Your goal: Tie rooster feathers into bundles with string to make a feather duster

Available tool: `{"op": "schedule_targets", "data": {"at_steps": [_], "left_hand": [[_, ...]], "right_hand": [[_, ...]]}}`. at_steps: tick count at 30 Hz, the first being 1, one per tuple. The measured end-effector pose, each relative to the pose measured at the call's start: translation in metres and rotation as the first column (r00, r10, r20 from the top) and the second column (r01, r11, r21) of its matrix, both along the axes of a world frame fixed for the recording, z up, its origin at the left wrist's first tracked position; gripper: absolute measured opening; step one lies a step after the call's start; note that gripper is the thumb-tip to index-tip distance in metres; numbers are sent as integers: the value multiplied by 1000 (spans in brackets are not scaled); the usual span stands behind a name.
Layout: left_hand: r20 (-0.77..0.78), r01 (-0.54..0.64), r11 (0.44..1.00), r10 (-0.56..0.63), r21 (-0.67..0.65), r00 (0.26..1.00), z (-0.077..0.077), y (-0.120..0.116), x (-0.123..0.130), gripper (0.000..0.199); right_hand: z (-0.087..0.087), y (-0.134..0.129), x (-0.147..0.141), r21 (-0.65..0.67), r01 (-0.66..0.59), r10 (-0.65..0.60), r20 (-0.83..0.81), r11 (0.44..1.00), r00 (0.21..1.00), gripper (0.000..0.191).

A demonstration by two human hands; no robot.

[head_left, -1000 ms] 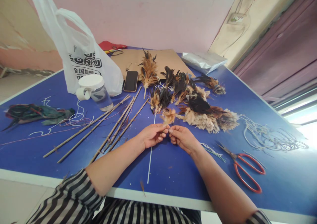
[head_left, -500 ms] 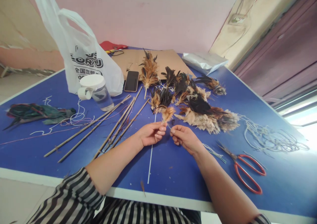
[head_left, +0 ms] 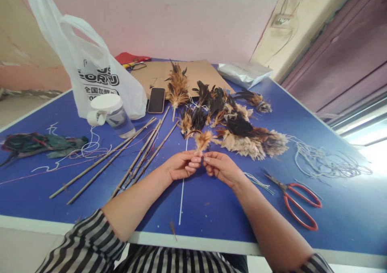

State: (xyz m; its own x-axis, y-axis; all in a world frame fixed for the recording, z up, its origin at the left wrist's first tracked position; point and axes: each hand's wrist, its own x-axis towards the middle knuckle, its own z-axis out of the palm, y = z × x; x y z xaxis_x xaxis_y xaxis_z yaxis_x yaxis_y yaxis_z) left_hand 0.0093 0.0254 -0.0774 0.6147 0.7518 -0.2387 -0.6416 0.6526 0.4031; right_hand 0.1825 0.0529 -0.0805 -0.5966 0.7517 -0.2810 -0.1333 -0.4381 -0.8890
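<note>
A small tuft of tan-orange feathers [head_left: 203,140] stands upright from the fingertips of my left hand [head_left: 185,164], which pinches it at the base. Close beside it, my right hand [head_left: 220,167] is closed, its thumb and forefinger at the bottom of the tuft. The thin pale strand in those fingers is mostly hidden now. Just beyond both hands lie bunches of dark and brown feathers [head_left: 198,118], with a long pale feather bunch [head_left: 244,144] to their right. A feather piece on a stick [head_left: 177,85] lies farther back.
Red-handled scissors [head_left: 299,202], short cut strings [head_left: 258,184] and a tangle of white string [head_left: 326,160] lie to the right. Thin sticks [head_left: 102,164] lie left, near a lidded cup [head_left: 113,114], a plastic bag [head_left: 96,71] and a phone [head_left: 156,100]. Cardboard [head_left: 205,73] lies behind.
My right hand has moved left, up against my left fingertips, closing the small gap where a thin strand showed. The feather tuft stays in my left hand. The view has shifted slightly.
</note>
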Motion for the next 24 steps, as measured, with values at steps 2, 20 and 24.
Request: {"op": "schedule_targets", "data": {"at_steps": [2, 20, 24], "left_hand": [[-50, -12, 1000, 12, 11, 999, -1, 1, 1, 5], [-733, 14, 867, 412, 498, 542, -11, 0, 16, 33], [-793, 295, 739, 531, 605, 298, -9, -4, 14, 27]], "right_hand": [[0, -1, -2, 79, 40, -47, 90, 996, 995, 21], [13, -18, 0, 838, -537, -481, 513, 98, 711, 20], [17, -20, -1, 774, -628, -548, 490, -84, 678, 20]]}}
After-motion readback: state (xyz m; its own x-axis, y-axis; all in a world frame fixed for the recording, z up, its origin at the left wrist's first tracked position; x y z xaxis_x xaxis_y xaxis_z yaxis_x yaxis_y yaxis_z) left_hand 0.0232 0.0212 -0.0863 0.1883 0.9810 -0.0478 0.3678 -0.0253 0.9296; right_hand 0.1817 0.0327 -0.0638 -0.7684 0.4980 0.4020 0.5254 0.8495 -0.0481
